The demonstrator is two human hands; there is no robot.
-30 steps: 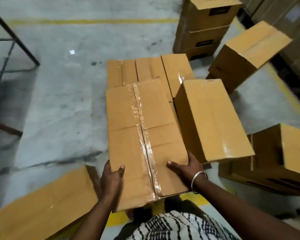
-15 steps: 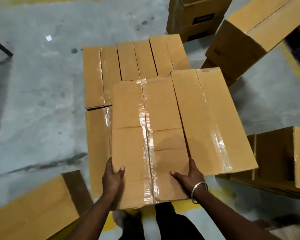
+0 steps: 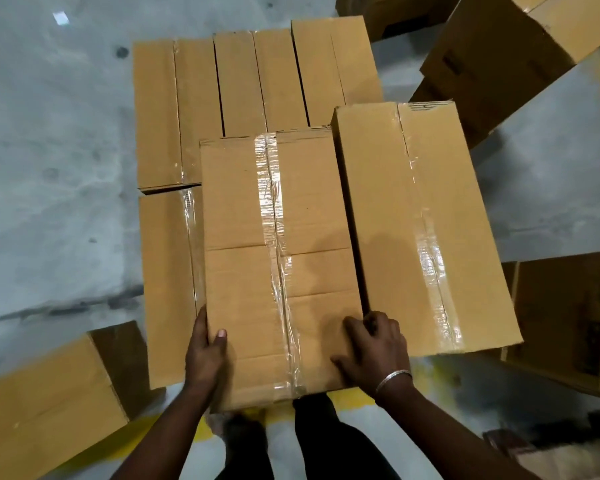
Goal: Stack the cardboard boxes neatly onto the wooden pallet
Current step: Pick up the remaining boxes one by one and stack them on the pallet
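A long taped cardboard box (image 3: 278, 258) lies in the middle of the stack, on top of a lower layer of boxes (image 3: 257, 81). My left hand (image 3: 205, 351) grips its near left edge, thumb on top. My right hand (image 3: 374, 348) holds its near right corner, fingers curled at the gap beside the neighbouring box (image 3: 420, 223), which lies alongside on the right. Another lower box (image 3: 167, 282) shows to the left. The wooden pallet is hidden under the boxes.
Loose boxes lie around on the grey concrete floor (image 3: 56, 168): one at the near left (image 3: 45, 403), one at the right (image 3: 565, 320), a tilted one at the far right (image 3: 513, 53). A yellow floor line (image 3: 347, 400) runs by my feet.
The camera has come closer and looks more steeply down. The held box now sits lower, flush beside the right box. My right hand has shifted to the box's right corner.
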